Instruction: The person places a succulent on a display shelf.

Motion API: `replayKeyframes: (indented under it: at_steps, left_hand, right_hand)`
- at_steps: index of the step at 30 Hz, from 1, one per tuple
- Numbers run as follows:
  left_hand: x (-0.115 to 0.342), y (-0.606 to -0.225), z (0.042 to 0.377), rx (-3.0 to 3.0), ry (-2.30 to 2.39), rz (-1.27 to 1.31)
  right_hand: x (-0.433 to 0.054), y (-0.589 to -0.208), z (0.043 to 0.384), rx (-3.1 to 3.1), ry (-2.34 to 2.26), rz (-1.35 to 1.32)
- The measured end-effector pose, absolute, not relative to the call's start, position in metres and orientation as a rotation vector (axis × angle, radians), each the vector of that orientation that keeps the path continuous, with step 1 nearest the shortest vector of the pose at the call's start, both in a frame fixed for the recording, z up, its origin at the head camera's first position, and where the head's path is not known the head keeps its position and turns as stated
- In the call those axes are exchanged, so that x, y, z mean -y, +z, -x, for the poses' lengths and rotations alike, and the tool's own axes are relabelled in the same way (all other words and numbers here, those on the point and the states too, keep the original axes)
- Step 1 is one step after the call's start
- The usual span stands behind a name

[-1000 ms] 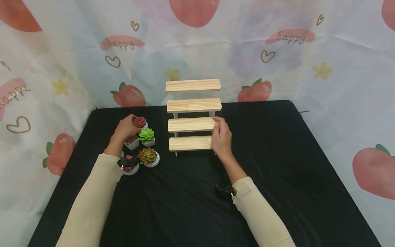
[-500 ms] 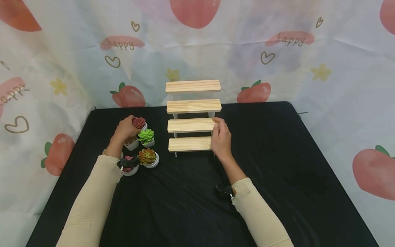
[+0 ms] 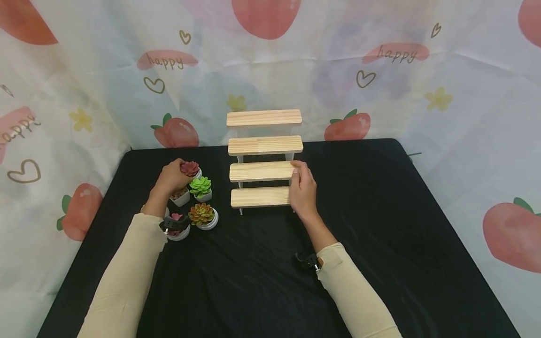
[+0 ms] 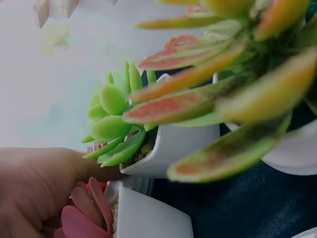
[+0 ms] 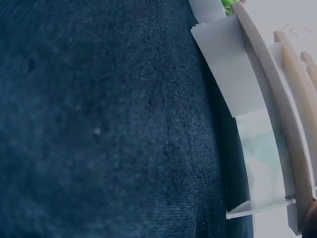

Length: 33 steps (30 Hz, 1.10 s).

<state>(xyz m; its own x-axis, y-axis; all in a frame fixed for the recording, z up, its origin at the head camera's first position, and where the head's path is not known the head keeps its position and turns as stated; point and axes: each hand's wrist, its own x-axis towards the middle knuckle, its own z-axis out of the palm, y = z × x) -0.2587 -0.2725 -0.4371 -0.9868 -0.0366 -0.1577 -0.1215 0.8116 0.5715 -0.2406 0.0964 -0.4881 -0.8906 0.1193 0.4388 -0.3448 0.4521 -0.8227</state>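
Observation:
A four-step display stand [image 3: 258, 197], with pale wooden boards on clear supports, stands at the back middle of the table. My right hand [image 3: 303, 190] grips the right ends of its lower boards, thumb on top. At the left, my left hand [image 3: 171, 178] curls round a small potted dark red succulent [image 3: 190, 168], its fingertips at the far side and mostly hidden. Close by it are a bright green succulent [image 3: 200, 187] in a white pot and another white pot [image 3: 181, 199], partly under the hand. The left wrist view shows the green succulent's leaves [image 4: 111, 116] overlapping the fingers.
Nearer the front sit an orange-green succulent [image 3: 201, 214] in a round white pot and a pink succulent [image 3: 177, 231], partly covered by the left wrist strap [image 3: 176, 222]. A black cloth [image 3: 262, 281] covers the table. A printed curtain [image 3: 270, 70] hangs behind and at the sides.

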Motion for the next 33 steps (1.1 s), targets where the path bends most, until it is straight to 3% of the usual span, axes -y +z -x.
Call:
replayKeyframes:
  at_steps: [24,33]
  left_hand:
    - [0.288,-0.436,0.256,-2.987,1.045,0.201]
    - [0.286,-0.424,0.253,-3.095,1.114,0.096]
  right_hand:
    - [-0.096,-0.487,0.243,2.271,1.44,-0.178]
    - [-0.097,-0.49,0.242,2.268,1.429,-0.181]
